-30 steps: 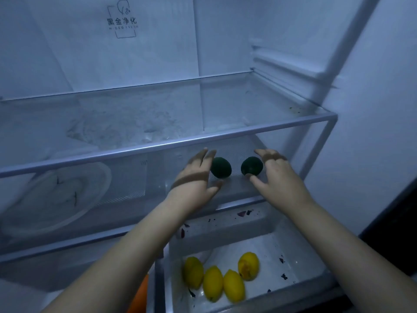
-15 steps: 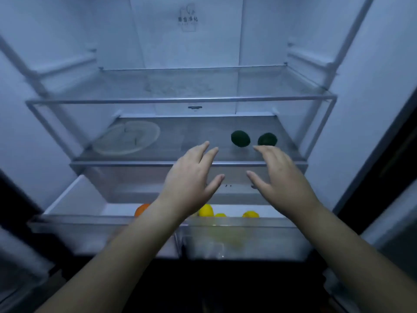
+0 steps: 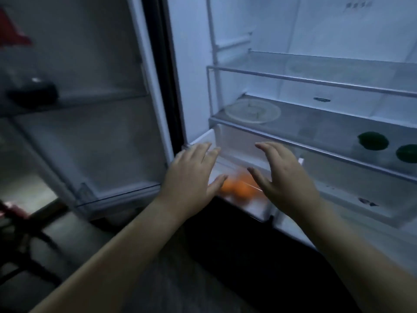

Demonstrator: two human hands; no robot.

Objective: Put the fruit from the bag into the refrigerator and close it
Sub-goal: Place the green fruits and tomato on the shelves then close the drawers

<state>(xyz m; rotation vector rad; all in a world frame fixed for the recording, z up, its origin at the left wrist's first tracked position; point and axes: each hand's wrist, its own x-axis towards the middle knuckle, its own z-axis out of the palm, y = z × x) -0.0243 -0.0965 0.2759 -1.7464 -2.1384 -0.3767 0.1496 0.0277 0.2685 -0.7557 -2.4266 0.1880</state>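
Now your left hand (image 3: 191, 175) and right hand (image 3: 284, 175) hang further left than before, spread flat and holding nothing, in front of the drawer (image 3: 203, 138) with the oranges (image 3: 239, 188), while two green fruits (image 3: 373, 141) sit on the shelf (image 3: 316, 123), and the door (image 3: 101, 109) may bump that drawer if you shut it now.

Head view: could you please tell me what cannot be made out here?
- Orange fruit in the drawer: blurred, partly behind the right hand; count unclear.
- Second green fruit: cut by the right edge.
- Dark object at far left: too dim and blurred to identify.
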